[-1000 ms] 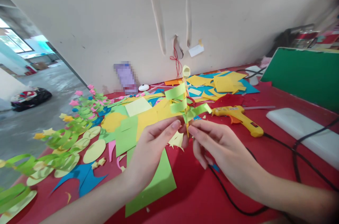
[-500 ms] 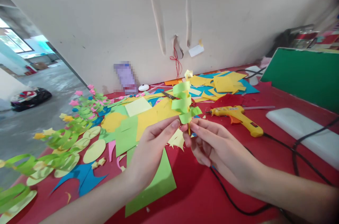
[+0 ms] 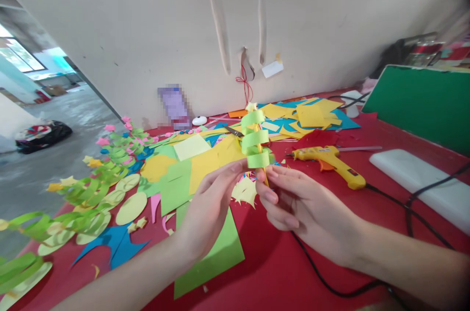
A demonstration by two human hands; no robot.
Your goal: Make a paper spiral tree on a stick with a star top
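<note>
In front of me stands a small paper spiral tree: a light green paper strip (image 3: 256,138) winds around a thin yellow stick (image 3: 266,179), topped by a pale yellow star (image 3: 251,107). My right hand (image 3: 299,193) pinches the stick near its lower end between thumb and fingers. At the lowest curl, the thumb and forefinger of my left hand (image 3: 213,198) close on the left side of the strip. Its fingertips are partly hidden behind the paper. Below the tree lies a pale yellow cut scrap (image 3: 245,191).
A yellow glue gun (image 3: 326,156) with a black cord rests right, beside a white slab-like object (image 3: 422,183). Scissors (image 3: 233,131) lie among paper sheets. Several similar spiral trees (image 3: 86,188) line the left edge. A green board (image 3: 418,105) stands at back right.
The tree has turned and now leans slightly left at the top, its star shifted left and a little down. The curls face another way. Both hands keep nearly the same place.
</note>
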